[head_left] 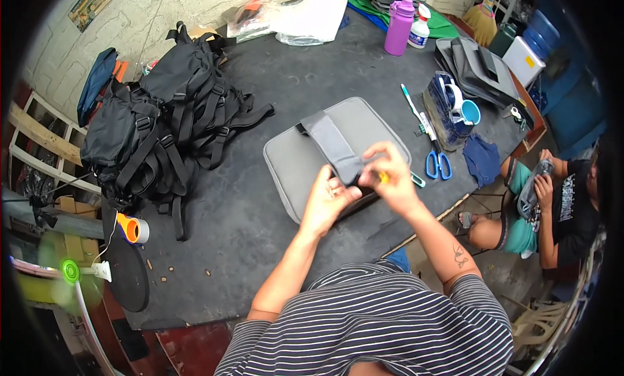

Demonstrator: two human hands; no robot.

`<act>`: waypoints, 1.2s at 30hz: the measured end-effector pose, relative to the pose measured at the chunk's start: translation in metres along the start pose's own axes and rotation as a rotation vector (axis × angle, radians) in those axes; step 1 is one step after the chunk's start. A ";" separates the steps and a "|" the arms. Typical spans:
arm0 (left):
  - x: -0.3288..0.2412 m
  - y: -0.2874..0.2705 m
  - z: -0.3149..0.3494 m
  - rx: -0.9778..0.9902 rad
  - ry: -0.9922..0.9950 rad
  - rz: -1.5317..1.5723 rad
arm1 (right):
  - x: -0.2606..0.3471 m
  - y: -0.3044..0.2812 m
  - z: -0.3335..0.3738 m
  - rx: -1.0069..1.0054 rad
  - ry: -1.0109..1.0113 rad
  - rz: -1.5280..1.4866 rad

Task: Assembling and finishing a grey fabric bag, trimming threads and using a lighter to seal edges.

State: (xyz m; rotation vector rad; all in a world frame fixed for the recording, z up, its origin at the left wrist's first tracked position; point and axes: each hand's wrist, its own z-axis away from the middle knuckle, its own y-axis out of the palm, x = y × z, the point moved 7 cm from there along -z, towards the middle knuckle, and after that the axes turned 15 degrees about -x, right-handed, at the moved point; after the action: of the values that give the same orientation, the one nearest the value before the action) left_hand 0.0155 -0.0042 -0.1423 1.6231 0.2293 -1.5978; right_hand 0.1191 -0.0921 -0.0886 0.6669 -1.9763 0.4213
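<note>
A flat grey case with rounded corners lies on the dark table in front of me. A wide dark grey strap runs across its top toward me. My left hand is closed on the near end of this strap, thumb pointing right. Beside it, my right hand pinches a small yellow object against the same strap end. Fingers cover most of the yellow piece, so its kind is hidden. Just right of the case lies a pale green-handled tool, partly hidden by my right hand.
Black strapped bags are heaped at left, above an orange tape roll. Blue-handled scissors, a toothbrush and a clear organizer lie right. A purple bottle stands behind. Another person sits beyond the right edge.
</note>
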 end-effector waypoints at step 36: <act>0.019 0.007 0.044 -0.040 -0.046 -0.215 | 0.024 0.063 -0.254 -0.077 -0.320 0.676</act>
State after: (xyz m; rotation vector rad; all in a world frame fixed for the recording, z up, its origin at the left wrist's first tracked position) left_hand -0.0094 -0.0451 -0.1498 1.5718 0.4214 -1.7777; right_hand 0.2470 0.0902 0.0506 -0.0121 -2.4913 0.6658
